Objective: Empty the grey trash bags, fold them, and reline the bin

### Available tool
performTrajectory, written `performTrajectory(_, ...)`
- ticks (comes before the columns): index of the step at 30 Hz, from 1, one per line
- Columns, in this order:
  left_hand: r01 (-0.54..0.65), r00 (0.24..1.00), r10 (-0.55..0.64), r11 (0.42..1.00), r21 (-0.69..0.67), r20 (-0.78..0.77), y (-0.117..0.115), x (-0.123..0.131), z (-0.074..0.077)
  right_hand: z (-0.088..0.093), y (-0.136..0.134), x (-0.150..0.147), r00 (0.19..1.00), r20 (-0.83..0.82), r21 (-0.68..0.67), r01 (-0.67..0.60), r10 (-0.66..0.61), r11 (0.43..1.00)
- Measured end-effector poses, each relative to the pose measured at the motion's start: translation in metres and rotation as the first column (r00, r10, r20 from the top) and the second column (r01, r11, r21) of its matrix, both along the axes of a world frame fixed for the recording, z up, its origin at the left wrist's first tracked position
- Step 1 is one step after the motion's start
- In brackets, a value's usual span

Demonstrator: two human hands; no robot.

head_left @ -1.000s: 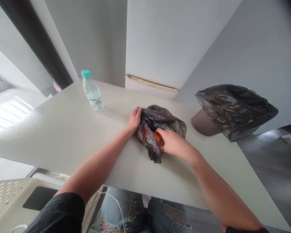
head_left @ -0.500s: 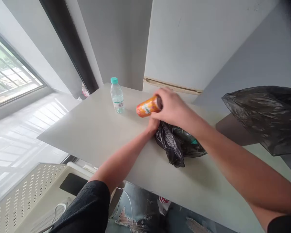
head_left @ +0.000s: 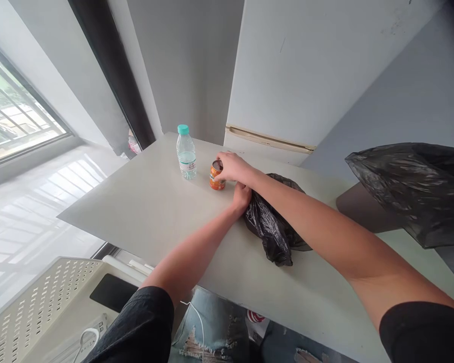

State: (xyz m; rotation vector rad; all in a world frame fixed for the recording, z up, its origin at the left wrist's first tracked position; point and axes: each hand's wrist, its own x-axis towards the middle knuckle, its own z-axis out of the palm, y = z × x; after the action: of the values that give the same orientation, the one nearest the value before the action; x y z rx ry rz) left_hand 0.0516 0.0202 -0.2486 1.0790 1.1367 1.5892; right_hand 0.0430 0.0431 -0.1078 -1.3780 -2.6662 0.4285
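Two hands serve us at the pale worktop [head_left: 144, 217], and the crumpled black bag [head_left: 267, 222] lies nearest; we do best to pin it firmly, since loose plastic would probably drag or slide. Our left hand [head_left: 242, 195] is closed in a fist on gathered plastic at the bag's left edge, while our right forearm crosses above the bag and hides part of it; we cannot tell what is inside. A little farther off, the orange can [head_left: 217, 183] stands upright on the worktop, between the bag and the bottle. We judge it wise to seat its base flat before easing the grip, then to part thumb and fingers evenly so it does not tip. Our right hand [head_left: 232, 166] is narrow, holding the can near its top, thumb on the near side, the other fingers partly hidden. Just beyond, the clear bottle [head_left: 186, 155] with a turquoise cap stands upright, apart from the can, so we should mind our fingertips there.
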Motion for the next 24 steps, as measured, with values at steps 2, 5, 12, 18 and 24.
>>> performTrajectory(2,0.018,1.000,-0.018,1.000,0.000,0.000,0.000,0.000,-0.001,0.004,-0.002,0.010,0.998,-0.058,0.027,0.025,-0.023,0.999)
performTrajectory(5,0.000,0.998,0.001,1.000,0.009,-0.055,0.000,-0.001,-0.002,0.022,-0.018,0.052,0.975,-0.218,0.190,0.091,-0.048,0.977)
performTrajectory(12,-0.038,0.988,0.055,0.992,0.123,-0.144,-0.005,-0.002,0.003,0.062,-0.109,0.180,0.966,-0.133,0.096,0.235,-0.221,0.967)
performTrajectory(18,0.076,0.990,-0.061,0.991,0.113,-0.131,-0.011,-0.002,0.008,-0.005,-0.128,0.198,0.993,0.014,-0.089,0.119,-0.118,0.989)
performTrajectory(24,0.025,0.973,0.001,0.993,0.112,-0.232,-0.011,-0.003,0.009,-0.061,-0.110,0.222,0.941,-0.111,0.286,0.339,-0.320,0.896)
